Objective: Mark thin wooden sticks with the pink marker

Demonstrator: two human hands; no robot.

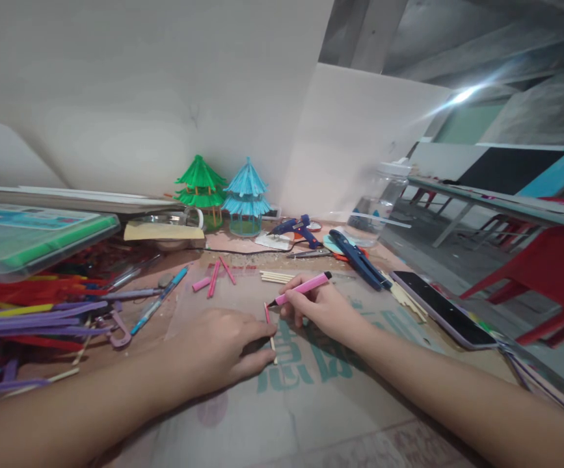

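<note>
A thin wooden stick [272, 341] lies in front of me, its far end coloured pink and the near part bare wood. The thumb and fingers of my left hand [223, 344] are closed on its near part. In my right hand [318, 305] is a pink marker [311, 285], its dark tip pointing left at the pink end of the stick; I cannot tell whether they touch. Past my left hand lie a pink marker cap [201, 284] and a few pink sticks [214, 279]. Several plain sticks [276, 277] rest beyond the marker.
Green [200, 185] and blue [246, 195] model pavilions stand at the back. A glue gun [297, 229], a dark blue cutting tool [357, 260], a water bottle [374, 205] and a phone [440, 309] are rightward. Purple strips [42, 320] and a plastic box [42, 237] crowd the left.
</note>
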